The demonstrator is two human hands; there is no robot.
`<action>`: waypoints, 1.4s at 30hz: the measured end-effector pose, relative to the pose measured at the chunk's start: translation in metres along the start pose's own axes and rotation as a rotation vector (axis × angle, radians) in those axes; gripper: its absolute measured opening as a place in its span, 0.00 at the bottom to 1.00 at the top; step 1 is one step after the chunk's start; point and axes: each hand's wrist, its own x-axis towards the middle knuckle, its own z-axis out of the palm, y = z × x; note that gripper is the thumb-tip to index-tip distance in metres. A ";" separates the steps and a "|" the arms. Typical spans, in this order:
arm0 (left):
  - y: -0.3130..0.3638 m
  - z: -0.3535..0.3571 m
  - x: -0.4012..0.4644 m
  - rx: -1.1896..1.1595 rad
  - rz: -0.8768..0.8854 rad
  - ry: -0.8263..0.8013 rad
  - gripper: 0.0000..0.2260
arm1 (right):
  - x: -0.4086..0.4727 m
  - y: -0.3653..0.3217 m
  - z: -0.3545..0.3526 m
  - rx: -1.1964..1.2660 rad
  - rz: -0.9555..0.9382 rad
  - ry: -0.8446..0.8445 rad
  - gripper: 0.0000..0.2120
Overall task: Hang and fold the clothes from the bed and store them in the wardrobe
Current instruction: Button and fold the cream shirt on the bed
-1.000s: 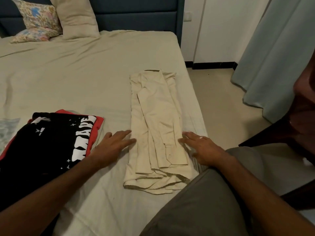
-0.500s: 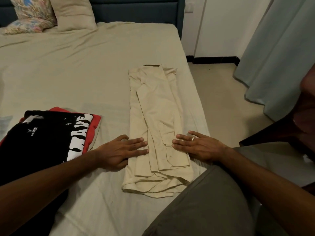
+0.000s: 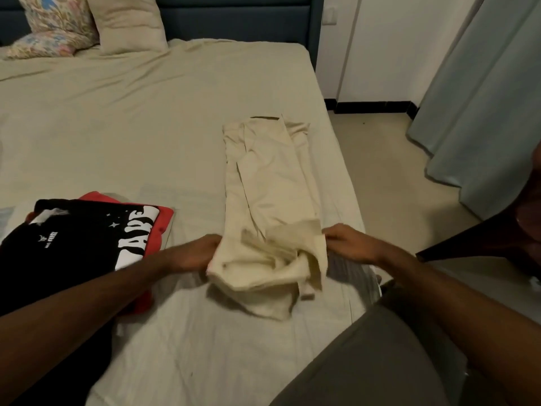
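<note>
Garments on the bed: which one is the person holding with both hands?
The cream shirt, its near end lifted by the left hand and right hand. The black printed T-shirt and red garment lie stacked, unheld.

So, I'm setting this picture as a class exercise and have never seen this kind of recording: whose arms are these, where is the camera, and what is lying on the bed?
No machine here: a person wears one wide-angle camera on the head, looking forward and down, so the arms are their own. The left hand and right hand each grip a side of the near end of long cream trousers, lifting it off the bed as if to fold it over. To the left lies a folded black T-shirt on top of a red garment. Two pillows lean at the headboard. A curtain hangs on the right.
</note>
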 end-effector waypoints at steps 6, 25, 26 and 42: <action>-0.005 -0.005 0.038 -0.753 -0.583 0.225 0.11 | 0.041 -0.013 -0.007 0.323 0.448 0.188 0.20; 0.003 0.056 0.043 -0.553 -0.631 0.958 0.11 | 0.022 -0.024 0.034 0.277 0.403 0.674 0.24; 0.006 0.060 0.041 -0.500 -0.649 0.974 0.12 | 0.020 -0.024 0.035 0.295 0.413 0.676 0.24; 0.024 0.036 0.037 -0.004 -0.502 1.146 0.25 | -0.004 -0.036 0.047 0.150 0.340 0.788 0.19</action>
